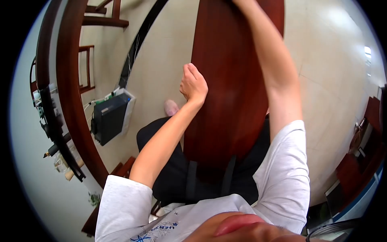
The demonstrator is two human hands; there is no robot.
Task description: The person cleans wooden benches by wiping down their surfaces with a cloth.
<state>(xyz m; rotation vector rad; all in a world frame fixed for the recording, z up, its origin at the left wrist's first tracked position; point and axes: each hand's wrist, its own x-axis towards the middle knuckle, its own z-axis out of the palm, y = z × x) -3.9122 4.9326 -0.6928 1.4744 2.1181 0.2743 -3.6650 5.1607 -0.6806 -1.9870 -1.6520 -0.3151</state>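
My left hand [193,83] is closed, its fingers curled together, over the left edge of a long reddish-brown wooden bench [225,92]. The back of that hand faces me, so its palm and anything inside it are hidden. My right arm [280,56] reaches forward along the right side of the bench. It leaves the view at the top edge around the wrist, and the right hand itself is out of sight. No object lies on the part of the bench that shows.
A black box-shaped device [111,119] with a blue light and cables stands at the left, beside a wooden beam [70,80]. Wooden chair parts [105,22] show at upper left. Pale tiled floor [322,80] lies on both sides. Dark furniture [350,169] is at far right.
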